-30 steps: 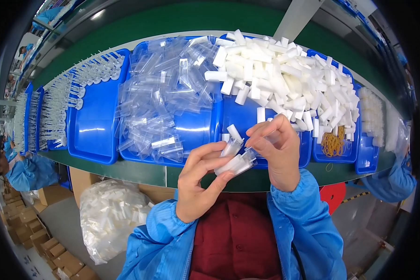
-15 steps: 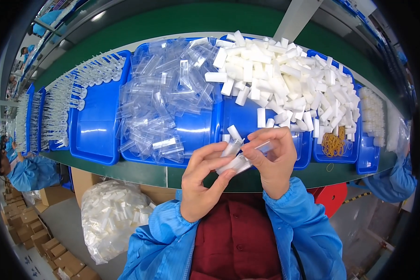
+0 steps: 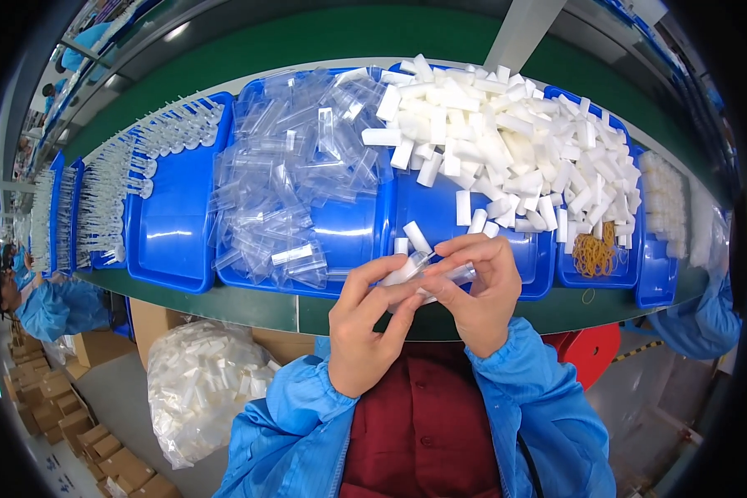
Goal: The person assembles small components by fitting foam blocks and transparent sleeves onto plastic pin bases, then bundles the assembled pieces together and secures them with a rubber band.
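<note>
A small clear plastic tube (image 3: 427,274) is pinched between the fingers of both hands, held just above the near edge of the green surface (image 3: 249,307), in front of the chest. The fingers (image 3: 372,286) of the left hand (image 3: 365,332) are closed around the tube's left end, where a short white plastic stick (image 3: 407,270) appears to sit against or inside it; whether it is fully seated cannot be told. The fingers (image 3: 465,253) of the right hand (image 3: 477,290) are curled shut over the tube's right end. Just beyond the hands stands a blue plastic bin (image 3: 340,236) piled with loose clear tubes (image 3: 295,174), and beside it, to the right, another blue plastic bin (image 3: 515,245) heaped with white sticks (image 3: 506,137). A smaller blue tray (image 3: 651,278) with yellow rubber bands (image 3: 593,253) lies further right, and trays of white spoon-shaped pieces (image 3: 137,166) lie to the left. Below the surface a clear bag of white pieces (image 3: 203,386) rests. As a judgement, the light, slippery tube could be squeezed out of the grip, or the stick could be jammed askew if the ends are pressed together off-axis.
</note>
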Action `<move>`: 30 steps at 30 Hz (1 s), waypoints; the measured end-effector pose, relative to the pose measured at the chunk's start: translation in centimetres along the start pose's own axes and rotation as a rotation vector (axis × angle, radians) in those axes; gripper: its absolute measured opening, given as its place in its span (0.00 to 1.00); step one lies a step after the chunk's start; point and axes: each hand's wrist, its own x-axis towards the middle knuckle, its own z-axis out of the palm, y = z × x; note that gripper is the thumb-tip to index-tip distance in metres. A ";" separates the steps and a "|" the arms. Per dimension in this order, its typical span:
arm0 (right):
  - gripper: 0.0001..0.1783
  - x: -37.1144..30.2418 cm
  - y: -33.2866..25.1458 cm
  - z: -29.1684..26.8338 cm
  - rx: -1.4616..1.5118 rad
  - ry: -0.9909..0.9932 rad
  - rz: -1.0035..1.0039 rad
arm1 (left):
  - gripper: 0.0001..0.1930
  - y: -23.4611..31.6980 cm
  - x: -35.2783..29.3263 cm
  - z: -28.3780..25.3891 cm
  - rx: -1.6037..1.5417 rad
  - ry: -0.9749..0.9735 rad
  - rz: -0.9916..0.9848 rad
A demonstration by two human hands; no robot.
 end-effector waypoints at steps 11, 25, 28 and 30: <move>0.21 0.6 -0.4 -0.3 0.030 -0.046 0.118 | 0.13 0.2 0.2 -0.3 0.105 0.033 0.049; 0.22 0.4 0.2 -0.3 -0.051 -0.014 0.013 | 0.16 0.4 0.3 -0.3 0.128 0.016 0.046; 0.21 0.9 -0.7 -0.6 -0.035 -0.104 0.062 | 0.17 0.1 0.5 -0.6 0.179 0.024 0.107; 0.17 1.8 -1.0 -1.5 0.060 -0.231 0.197 | 0.17 -0.3 0.5 -0.8 0.195 0.042 0.118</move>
